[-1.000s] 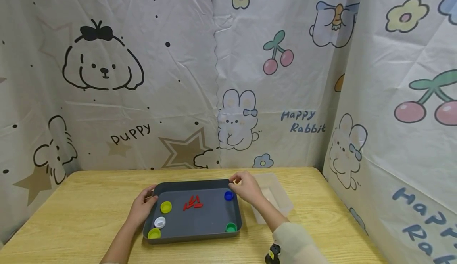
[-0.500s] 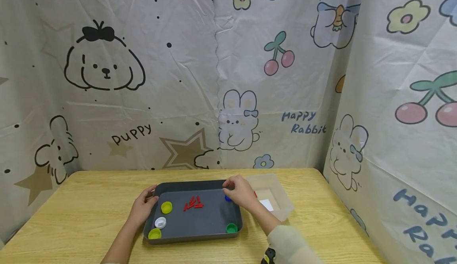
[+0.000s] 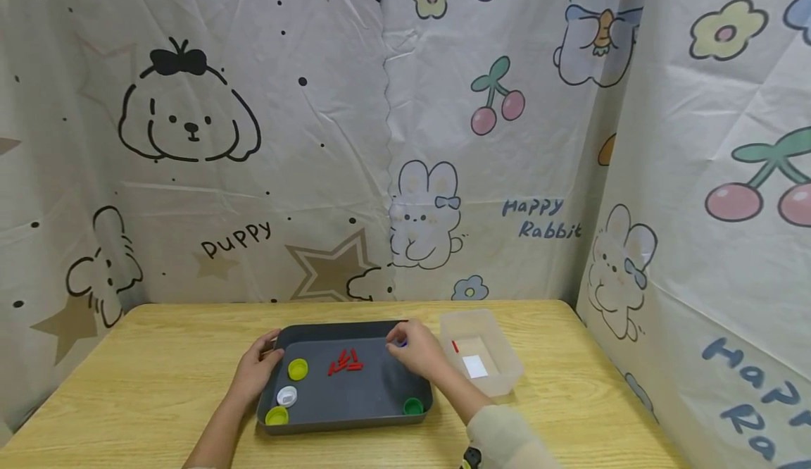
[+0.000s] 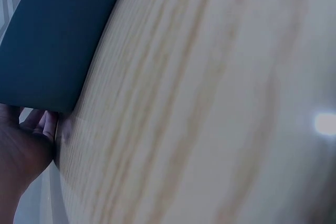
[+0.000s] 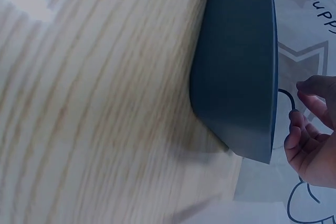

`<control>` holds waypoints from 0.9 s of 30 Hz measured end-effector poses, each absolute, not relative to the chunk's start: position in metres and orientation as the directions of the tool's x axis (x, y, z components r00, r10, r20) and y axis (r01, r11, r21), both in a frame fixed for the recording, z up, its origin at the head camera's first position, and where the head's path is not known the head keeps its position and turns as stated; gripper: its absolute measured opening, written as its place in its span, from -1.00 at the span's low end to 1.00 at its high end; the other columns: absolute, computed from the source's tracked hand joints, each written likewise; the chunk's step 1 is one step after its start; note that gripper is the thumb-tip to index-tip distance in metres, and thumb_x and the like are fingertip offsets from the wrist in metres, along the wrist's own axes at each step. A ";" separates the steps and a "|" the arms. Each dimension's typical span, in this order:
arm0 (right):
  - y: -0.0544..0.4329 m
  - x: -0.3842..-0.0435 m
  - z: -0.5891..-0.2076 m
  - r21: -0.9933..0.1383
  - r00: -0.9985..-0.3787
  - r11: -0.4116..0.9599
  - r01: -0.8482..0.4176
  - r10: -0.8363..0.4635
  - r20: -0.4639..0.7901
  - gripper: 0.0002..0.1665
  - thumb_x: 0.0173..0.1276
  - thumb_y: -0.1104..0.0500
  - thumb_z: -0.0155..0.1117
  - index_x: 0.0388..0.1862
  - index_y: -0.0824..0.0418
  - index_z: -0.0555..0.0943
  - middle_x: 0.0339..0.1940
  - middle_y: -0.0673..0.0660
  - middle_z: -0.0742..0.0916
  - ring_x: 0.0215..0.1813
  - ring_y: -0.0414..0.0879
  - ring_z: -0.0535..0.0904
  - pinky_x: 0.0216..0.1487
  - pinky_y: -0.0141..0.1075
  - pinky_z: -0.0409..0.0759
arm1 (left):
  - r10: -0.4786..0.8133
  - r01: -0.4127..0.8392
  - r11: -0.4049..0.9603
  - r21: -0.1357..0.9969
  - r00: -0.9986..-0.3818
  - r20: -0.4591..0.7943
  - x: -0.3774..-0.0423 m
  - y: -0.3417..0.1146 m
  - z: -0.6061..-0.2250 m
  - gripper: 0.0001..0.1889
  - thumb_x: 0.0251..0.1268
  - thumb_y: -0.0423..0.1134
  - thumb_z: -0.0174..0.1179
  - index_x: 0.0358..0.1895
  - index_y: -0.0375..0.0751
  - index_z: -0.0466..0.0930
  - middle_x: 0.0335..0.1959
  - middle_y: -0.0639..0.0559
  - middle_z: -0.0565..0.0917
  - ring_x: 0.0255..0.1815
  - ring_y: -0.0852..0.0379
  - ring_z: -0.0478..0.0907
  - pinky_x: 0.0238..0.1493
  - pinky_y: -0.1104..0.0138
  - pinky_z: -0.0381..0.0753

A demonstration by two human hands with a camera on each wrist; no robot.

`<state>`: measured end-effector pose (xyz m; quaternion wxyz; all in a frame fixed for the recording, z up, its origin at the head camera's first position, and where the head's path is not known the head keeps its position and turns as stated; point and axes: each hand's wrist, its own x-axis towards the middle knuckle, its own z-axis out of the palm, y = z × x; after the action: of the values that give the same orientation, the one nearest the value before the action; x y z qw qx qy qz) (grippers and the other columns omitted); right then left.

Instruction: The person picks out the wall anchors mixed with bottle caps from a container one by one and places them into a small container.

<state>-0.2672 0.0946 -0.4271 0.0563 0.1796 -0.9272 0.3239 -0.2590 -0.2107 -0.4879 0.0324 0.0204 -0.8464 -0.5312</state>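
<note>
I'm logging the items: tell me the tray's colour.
The tray is dark grey, clearest in the head view.

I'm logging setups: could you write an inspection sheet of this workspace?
Surface: light wooden table.
Job's things: gray tray with two yellow caps, white cap, green cap, red sticks; blue cap mostly hidden by the right hand.
Clutter: translucent bin right of the tray; white square and lone red stick showing inside.
Hands: left hand holds the tray's left side; right hand, above the tray's far right, looks empty.
Cables: nothing seen.
Surroundings: cartoon-printed curtain behind and at right.
</note>
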 end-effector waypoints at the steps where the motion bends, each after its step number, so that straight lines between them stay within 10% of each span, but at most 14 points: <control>1: 0.094 -0.267 -0.428 -0.578 -0.929 0.727 -0.371 -0.299 0.220 -0.92 0.21 0.17 0.30 -0.34 0.14 0.67 -0.29 0.07 0.59 -0.22 -0.08 0.52 -0.25 -0.30 0.48 | -0.068 0.000 0.433 0.902 -0.997 0.033 -0.259 -0.211 -0.488 -0.50 0.44 -0.26 -0.12 0.40 -0.25 0.12 0.31 -0.41 0.28 0.27 -0.28 0.32 0.22 -0.03 0.36; 27: 0.062 -0.258 -0.458 -0.573 -0.919 0.728 -0.378 -0.371 0.135 -0.96 0.19 0.14 0.32 -0.38 0.07 0.67 -0.39 -0.03 0.57 -0.40 -0.25 0.42 -0.44 -0.41 0.37 | -0.076 -0.011 0.413 0.911 -0.997 0.022 -0.259 -0.211 -0.488 -0.50 0.45 -0.25 -0.11 0.41 -0.23 0.12 0.31 -0.40 0.28 0.28 -0.27 0.30 0.24 -0.04 0.34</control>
<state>-0.2576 0.0620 -0.4579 0.0054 0.2015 -0.9294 0.3092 -0.2590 -0.2105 -0.4884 0.0299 0.0259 -0.8400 -0.5411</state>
